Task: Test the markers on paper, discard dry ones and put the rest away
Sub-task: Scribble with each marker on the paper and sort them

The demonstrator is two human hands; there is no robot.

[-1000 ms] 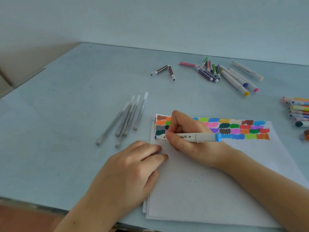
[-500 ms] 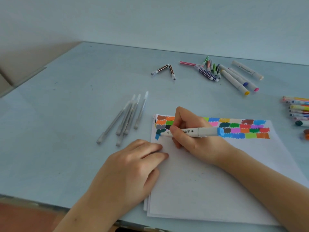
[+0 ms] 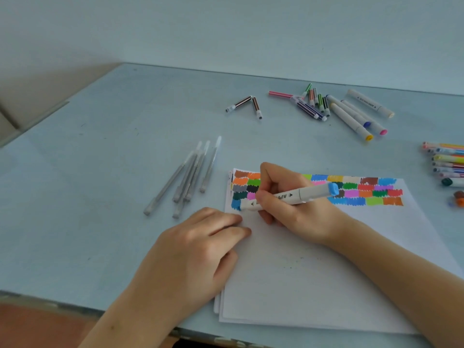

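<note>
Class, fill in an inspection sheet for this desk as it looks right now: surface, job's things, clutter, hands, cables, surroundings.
Surface: pale blue table, faint marks.
Job's things: blue-capped marker, tip on a blue swatch at the left edge of the paper, which carries rows of colour swatches; thick markers and thin striped pens at the back; more coloured pens at the right edge.
Clutter: grey pens left of the paper.
Hands: right hand grips the marker; left hand rests on the paper.
Cables: nothing seen.
Surroundings: plain wall.
</note>
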